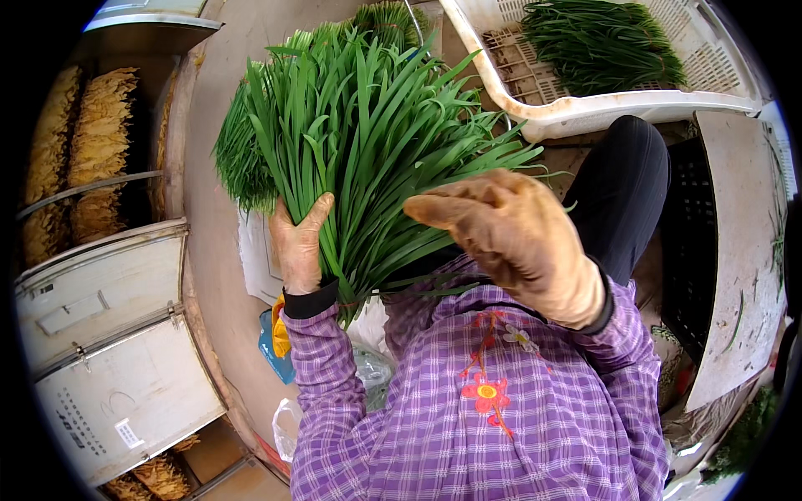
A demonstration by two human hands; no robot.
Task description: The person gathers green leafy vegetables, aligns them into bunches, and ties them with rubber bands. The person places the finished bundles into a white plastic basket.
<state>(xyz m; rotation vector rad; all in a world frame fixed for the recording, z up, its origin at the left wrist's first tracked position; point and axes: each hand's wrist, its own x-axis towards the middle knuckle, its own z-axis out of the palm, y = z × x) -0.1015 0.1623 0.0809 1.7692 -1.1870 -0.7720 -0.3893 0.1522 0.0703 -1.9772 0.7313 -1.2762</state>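
Observation:
My bare left hand (299, 241) grips one side of a large, loose bunch of garlic chives (363, 134), with the thumb lying over the flat green leaves. The leaves fan out away from me, and their gathered lower ends come down towards my lap. Over the bunch's right side is my right hand (510, 238), in a brown-stained work glove. Its fingers are bunched together, and whether anything thin sits between them is hidden. Behind the leaves, partly covered, stand more bundles of chives (247, 144), with pale cut ends (388, 19) showing at the top.
A white slatted plastic crate (551, 113) at the upper right holds tied chives (608, 50). Metal cabinets (125, 388) line the left, with dried yellow leaves (103, 144) in an opening. Right of my bent knee (617, 181) are a black crate (689, 250) and a board (739, 250).

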